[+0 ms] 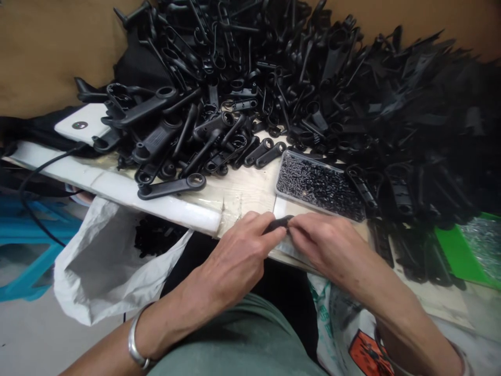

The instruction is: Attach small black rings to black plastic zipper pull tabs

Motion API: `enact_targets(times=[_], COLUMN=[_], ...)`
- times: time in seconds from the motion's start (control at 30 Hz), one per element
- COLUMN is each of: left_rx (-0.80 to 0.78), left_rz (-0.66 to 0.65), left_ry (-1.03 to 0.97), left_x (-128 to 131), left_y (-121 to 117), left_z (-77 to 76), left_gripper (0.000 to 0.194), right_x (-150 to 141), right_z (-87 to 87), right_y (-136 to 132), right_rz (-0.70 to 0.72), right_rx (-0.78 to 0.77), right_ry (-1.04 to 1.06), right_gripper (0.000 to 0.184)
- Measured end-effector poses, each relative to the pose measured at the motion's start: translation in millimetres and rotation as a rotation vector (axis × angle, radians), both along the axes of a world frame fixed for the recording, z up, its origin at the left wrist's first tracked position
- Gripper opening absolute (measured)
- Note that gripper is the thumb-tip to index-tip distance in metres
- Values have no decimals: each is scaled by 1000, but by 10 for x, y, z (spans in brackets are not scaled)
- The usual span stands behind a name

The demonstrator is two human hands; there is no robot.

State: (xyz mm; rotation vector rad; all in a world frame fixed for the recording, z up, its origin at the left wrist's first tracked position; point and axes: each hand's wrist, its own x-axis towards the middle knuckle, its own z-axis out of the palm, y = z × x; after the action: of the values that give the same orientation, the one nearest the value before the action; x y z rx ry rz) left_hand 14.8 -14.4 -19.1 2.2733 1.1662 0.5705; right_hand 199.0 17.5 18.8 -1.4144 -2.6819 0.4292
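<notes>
My left hand (pixel 238 256) and my right hand (pixel 326 243) meet at the table's front edge, both closed on one small black plastic part (pixel 278 223) held between their fingertips. The left hand grips its left end; the right hand's fingers pinch its right end. Just beyond the hands lies a clear shallow tray (pixel 282 184) filled with tiny black pieces. A large heap of black plastic handle-like parts (pixel 242 94) covers the table behind it. A metal bangle sits on my left wrist.
A white phone (pixel 80 124) with a black cable lies at the table's left end. A white plastic bag (pixel 105 261) holding more black parts hangs below the table edge. A green tray (pixel 465 250) sits at the right. A printed sack (pixel 352 334) stands by my right knee.
</notes>
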Motion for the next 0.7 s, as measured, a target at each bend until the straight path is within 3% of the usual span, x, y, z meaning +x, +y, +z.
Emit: enact_targets(times=[0.33,0.5,0.7], left_rx=[-8,25,116], left_rz=[-68,-71,-57], left_ry=[25,26,101], left_x=[-24,-18,-23], left_y=[31,44,26], left_z=[20,-33,-8], left_gripper=[44,32,43], right_x=[-228,-336,11], right_z=[58,101,39], right_y=[-113,-98,142], right_rz=[49,46,122], right_rx=[240,219,4], right_ry=[-210,-335,-119], right_gripper=[26,27,24])
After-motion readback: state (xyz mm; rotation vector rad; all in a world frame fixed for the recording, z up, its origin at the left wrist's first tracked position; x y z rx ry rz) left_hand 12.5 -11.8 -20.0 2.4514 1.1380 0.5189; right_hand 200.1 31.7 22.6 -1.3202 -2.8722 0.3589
